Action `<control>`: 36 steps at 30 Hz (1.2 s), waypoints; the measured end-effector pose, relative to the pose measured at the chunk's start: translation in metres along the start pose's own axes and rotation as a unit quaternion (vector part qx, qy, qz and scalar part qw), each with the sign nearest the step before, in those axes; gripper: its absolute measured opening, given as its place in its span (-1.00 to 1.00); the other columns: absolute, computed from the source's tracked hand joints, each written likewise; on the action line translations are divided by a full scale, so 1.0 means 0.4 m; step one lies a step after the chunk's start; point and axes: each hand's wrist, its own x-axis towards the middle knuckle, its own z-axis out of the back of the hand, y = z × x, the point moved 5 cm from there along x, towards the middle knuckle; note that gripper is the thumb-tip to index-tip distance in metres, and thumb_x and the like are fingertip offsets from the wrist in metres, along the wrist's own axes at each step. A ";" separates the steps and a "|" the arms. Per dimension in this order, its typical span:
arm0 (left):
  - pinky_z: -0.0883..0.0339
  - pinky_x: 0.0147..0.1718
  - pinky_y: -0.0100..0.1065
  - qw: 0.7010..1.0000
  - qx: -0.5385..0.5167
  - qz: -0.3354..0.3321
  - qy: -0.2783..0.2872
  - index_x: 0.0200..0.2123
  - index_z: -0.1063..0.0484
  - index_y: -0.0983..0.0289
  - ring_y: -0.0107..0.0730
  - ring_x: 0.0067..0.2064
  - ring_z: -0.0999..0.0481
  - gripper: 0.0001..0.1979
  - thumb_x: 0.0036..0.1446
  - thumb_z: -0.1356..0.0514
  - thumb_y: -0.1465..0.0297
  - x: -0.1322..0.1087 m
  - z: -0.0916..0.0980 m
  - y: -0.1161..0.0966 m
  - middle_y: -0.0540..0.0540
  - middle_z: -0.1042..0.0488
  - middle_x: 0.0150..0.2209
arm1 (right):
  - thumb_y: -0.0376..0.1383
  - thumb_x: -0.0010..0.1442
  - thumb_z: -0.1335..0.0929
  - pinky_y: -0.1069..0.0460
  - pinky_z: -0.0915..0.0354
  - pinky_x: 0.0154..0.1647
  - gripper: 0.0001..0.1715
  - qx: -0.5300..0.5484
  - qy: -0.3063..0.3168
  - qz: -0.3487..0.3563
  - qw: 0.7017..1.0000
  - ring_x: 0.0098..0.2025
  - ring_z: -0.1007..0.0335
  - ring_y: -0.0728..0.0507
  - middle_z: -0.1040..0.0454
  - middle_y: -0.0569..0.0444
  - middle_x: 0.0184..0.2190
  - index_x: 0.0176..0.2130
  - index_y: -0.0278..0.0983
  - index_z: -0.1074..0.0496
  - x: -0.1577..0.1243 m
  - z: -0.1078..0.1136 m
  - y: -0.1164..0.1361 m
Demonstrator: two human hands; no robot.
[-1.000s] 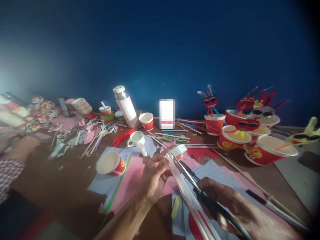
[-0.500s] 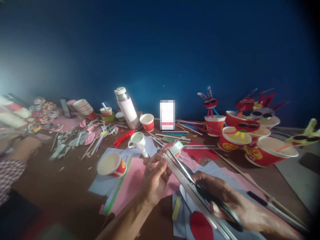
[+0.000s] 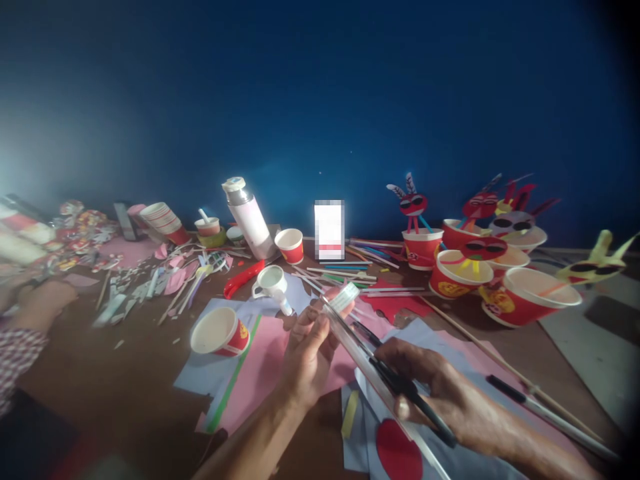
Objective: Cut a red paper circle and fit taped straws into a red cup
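My left hand (image 3: 313, 343) is closed around the upper end of a long, narrow, clear plastic sleeve (image 3: 373, 373), with a pale label end (image 3: 345, 298) sticking out past the fingers. The sleeve slants down towards the lower right. My right hand (image 3: 445, 393) grips black-handled scissors (image 3: 400, 383), held alongside the sleeve. Part of the blades is hidden, so whether they touch the plastic is unclear. Beneath both hands lie pink paper (image 3: 265, 370) and grey-blue paper (image 3: 357, 437). A red paper oval (image 3: 399, 448) rests below the right hand.
On the left stand a paper cup (image 3: 220, 331), a white mug (image 3: 270, 283) and a thermos (image 3: 250, 223). Decorated cups (image 3: 530, 300) crowd the right. A thin stick (image 3: 480, 333) and a marker (image 3: 515, 393) lie there too. Another person's hand (image 3: 43, 303) is at far left.
The scissors have moved back slightly from the label end, and their blades look less spread. My left hand keeps its hold on the sleeve. The whole view has shifted a little.
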 end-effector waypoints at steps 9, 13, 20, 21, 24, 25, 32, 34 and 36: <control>-0.28 -0.05 -0.24 1.000 0.002 0.004 0.001 -0.47 -0.35 0.27 -0.13 0.07 -0.38 -0.88 0.05 -0.24 0.41 0.001 -0.003 0.002 0.07 -0.50 -0.08 | 0.07 0.02 -0.35 0.08 -0.08 -0.51 -0.49 0.023 -0.038 0.013 0.999 -0.51 -0.10 -0.01 -0.25 0.12 -0.51 -0.30 -0.33 -0.32 0.004 0.001 -0.028; -0.32 -0.14 -0.33 1.000 0.005 0.010 0.012 -0.47 -0.34 0.27 -0.24 -0.01 -0.44 -0.88 0.09 -0.21 0.41 0.004 -0.001 0.008 0.08 -0.53 -0.15 | 0.04 -0.01 -0.37 0.08 -0.09 -0.53 -0.50 0.027 -0.051 0.002 0.998 -0.50 -0.12 -0.02 -0.29 0.08 -0.49 -0.30 -0.35 -0.33 0.002 0.007 -0.038; -0.37 -0.20 -0.37 1.000 -0.006 0.017 0.010 -0.42 -0.38 0.26 -0.25 -0.02 -0.46 -0.93 0.12 -0.17 0.46 0.004 0.010 0.020 0.00 -0.50 -0.15 | -0.13 0.05 -0.36 0.10 -0.15 -0.53 -0.66 -0.001 -0.054 -0.030 0.998 -0.53 -0.17 -0.01 -0.32 0.14 -0.51 -0.21 -0.27 -0.34 -0.040 0.049 -0.056; -0.38 -0.20 -0.38 1.000 -0.006 0.020 0.008 -0.41 -0.38 0.26 -0.23 -0.02 -0.46 -0.94 0.12 -0.17 0.46 0.004 0.011 0.021 0.00 -0.49 -0.12 | -0.15 0.06 -0.36 0.10 -0.19 -0.51 -0.67 -0.029 -0.065 -0.033 0.997 -0.51 -0.22 -0.03 -0.35 0.13 -0.50 -0.19 -0.25 -0.34 -0.053 0.059 -0.060; -0.41 -0.23 -0.37 1.000 -0.001 0.028 0.014 -0.42 -0.39 0.28 -0.15 0.02 -0.44 -0.93 0.12 -0.18 0.46 0.005 0.009 0.021 0.03 -0.48 -0.12 | -0.21 0.07 -0.35 0.09 -0.29 -0.44 -0.65 -0.168 -0.112 -0.057 0.978 -0.44 -0.37 -0.07 -0.46 0.13 -0.45 -0.10 -0.18 -0.35 -0.106 0.093 -0.083; -0.41 -0.24 -0.37 1.000 0.003 0.026 0.017 -0.43 -0.39 0.28 -0.12 0.03 -0.42 -0.93 0.12 -0.18 0.46 0.006 0.009 0.019 0.05 -0.49 -0.13 | -0.23 0.08 -0.35 0.09 -0.31 -0.44 -0.63 -0.225 -0.126 -0.063 0.964 -0.43 -0.40 -0.08 -0.48 0.13 -0.44 -0.07 -0.16 -0.35 -0.130 0.104 -0.094; -0.44 -0.24 -0.36 0.999 0.026 0.016 0.012 -0.42 -0.43 0.31 -0.01 0.09 -0.36 -0.94 0.10 -0.19 0.47 0.018 0.017 0.011 0.10 -0.50 -0.18 | -0.29 0.15 -0.26 0.01 -0.44 -0.25 -0.57 -0.518 -0.227 -0.027 0.824 -0.17 -0.50 -0.19 -0.51 0.02 -0.08 0.03 -0.13 -0.35 -0.348 0.155 -0.199; -0.46 -0.26 -0.34 0.999 0.026 0.020 0.003 -0.41 -0.44 0.31 0.02 0.08 -0.36 -0.96 0.08 -0.20 0.46 0.018 0.018 0.012 0.11 -0.49 -0.15 | -0.26 0.15 -0.26 0.02 -0.48 -0.33 -0.54 -0.558 -0.250 -0.044 0.790 -0.19 -0.52 -0.20 -0.49 0.03 -0.05 0.06 -0.14 -0.34 -0.401 0.161 -0.230; -0.47 -0.27 -0.34 0.999 0.022 0.029 -0.009 -0.38 -0.46 0.30 0.04 0.07 -0.37 -0.96 0.08 -0.21 0.46 0.018 0.018 0.016 0.12 -0.48 -0.13 | -0.24 0.16 -0.23 0.03 -0.49 -0.46 -0.55 -0.583 -0.272 -0.065 0.763 -0.27 -0.54 -0.20 -0.50 0.03 -0.07 0.06 -0.15 -0.35 -0.431 0.164 -0.248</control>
